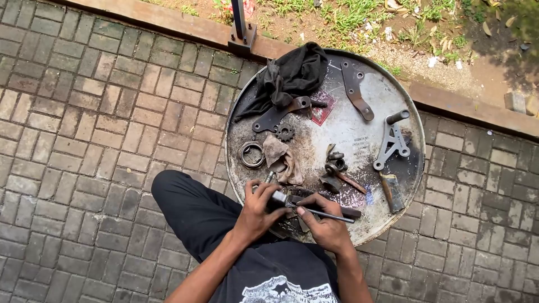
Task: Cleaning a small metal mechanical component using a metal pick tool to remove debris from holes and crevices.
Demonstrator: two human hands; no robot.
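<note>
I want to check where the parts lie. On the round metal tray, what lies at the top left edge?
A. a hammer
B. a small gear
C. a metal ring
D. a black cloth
D: the black cloth is bunched over the top left rim of the round metal tray, while the small gear lies further in.

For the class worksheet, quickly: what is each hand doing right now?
Left hand: closed on the grey end of a thin metal rod.
Right hand: closed on the same rod.
</note>
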